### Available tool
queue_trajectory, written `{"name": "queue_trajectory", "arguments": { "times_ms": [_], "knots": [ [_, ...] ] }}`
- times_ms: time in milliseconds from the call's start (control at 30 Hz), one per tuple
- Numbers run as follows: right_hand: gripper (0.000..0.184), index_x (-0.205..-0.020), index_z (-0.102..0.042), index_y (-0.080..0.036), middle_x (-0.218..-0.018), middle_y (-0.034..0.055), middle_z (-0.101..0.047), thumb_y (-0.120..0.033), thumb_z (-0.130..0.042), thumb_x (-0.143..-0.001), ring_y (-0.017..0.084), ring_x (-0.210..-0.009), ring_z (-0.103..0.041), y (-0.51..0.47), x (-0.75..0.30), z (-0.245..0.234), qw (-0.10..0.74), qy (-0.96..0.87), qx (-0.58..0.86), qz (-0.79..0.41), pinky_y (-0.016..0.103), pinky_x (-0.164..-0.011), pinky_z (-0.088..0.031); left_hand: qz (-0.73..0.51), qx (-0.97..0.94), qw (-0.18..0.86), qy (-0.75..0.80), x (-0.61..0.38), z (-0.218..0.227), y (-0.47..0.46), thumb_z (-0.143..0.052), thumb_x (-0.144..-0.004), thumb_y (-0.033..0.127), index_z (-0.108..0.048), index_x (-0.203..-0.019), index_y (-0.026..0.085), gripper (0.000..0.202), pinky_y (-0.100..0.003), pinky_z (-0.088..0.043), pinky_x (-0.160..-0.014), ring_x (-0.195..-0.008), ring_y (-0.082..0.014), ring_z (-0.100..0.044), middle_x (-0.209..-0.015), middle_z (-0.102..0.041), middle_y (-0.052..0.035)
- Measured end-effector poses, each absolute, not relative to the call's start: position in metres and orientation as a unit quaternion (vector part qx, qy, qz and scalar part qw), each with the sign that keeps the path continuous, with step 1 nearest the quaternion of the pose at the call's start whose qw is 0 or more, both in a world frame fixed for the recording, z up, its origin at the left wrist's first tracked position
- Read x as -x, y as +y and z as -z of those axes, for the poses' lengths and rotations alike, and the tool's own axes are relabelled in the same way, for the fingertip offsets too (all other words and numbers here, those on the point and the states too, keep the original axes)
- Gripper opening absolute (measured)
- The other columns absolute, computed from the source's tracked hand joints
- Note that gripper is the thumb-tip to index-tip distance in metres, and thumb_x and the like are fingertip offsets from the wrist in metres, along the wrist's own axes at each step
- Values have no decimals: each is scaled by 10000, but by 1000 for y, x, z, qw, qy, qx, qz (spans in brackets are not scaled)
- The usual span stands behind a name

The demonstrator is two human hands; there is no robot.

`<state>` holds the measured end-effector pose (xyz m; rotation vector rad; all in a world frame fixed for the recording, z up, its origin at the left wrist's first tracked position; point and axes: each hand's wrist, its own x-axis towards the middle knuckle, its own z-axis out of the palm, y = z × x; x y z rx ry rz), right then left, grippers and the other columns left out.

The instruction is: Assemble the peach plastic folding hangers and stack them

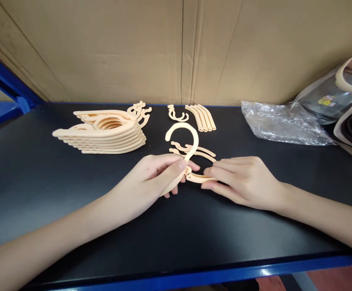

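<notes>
My left hand [160,173] pinches a cream plastic hanger hook [194,135] at its base, thumb on top. The hook curls upward, and a hanger arm below it runs down-left, mostly behind my fingers. Between thumb and fingers, my right hand [239,180] grips a second hanger arm [196,178]. That arm's near end meets the hook's base; whether they are joined, I cannot tell. Just behind my hands, loose hanger arms [204,152] lie on the black tabletop [127,242], partly covered by the hook.
At the left stands a stack of folded hangers [112,135], with loose pieces [139,111] behind it. Farther back lie spare hooks [177,115] and several curved arms [200,117]. A clear plastic bag [285,123] and a transparent bag with cream handles [318,99] sit right. Cardboard [118,52] backs the table.
</notes>
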<state>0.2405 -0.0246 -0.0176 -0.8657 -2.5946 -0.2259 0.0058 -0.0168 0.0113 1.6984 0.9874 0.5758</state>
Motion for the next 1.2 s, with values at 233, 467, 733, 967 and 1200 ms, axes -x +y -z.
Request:
{"name": "queue_trajectory", "arguments": {
  "times_ms": [233,467,733,967,1200],
  "knots": [
    [340,-844,-677,-172,-657,-17,-644,-374,-455,-1004,101,-584,-589,-24,-241,18,202,-925,307,93,248,-562,-396,-210,-705,518,437,-8,-14,-17,-474,-947,453,-720,-1039,193,370,-126,-438,-448,-500,-87,-543,-534,-521,43],
    [264,-917,-707,-179,-706,-13,-684,-346,-513,-983,109,-615,-607,-24,-241,18,223,-919,310,101,254,-581,-411,-203,-671,570,429,-9,-11,-13,-506,-916,451,-716,-1043,178,368,-128,-431,-383,-474,-102,-540,-511,-512,42],
    [263,-889,-715,-186,-712,-7,-693,-340,-523,-979,114,-632,-613,-25,-241,17,225,-910,327,122,260,-598,-409,-178,-660,589,432,-7,-9,-9,-513,-910,467,-702,-1036,172,372,-123,-427,-360,-439,-100,-536,-487,-517,46],
    [243,-893,-702,-185,-695,-12,-667,-336,-529,-974,117,-621,-579,-23,-240,16,224,-911,317,137,264,-589,-400,-157,-657,613,410,-7,-11,-7,-517,-917,478,-668,-924,171,342,-123,-457,-417,-484,-89,-523,-537,-549,32],
    [251,-847,-681,-179,-663,-17,-649,-327,-526,-977,112,-594,-554,-26,-240,16,218,-909,308,174,265,-562,-368,-179,-694,572,399,-7,-12,-11,-527,-917,443,-648,-872,168,304,-146,-496,-486,-584,-101,-555,-654,-588,8]
  ]
}}
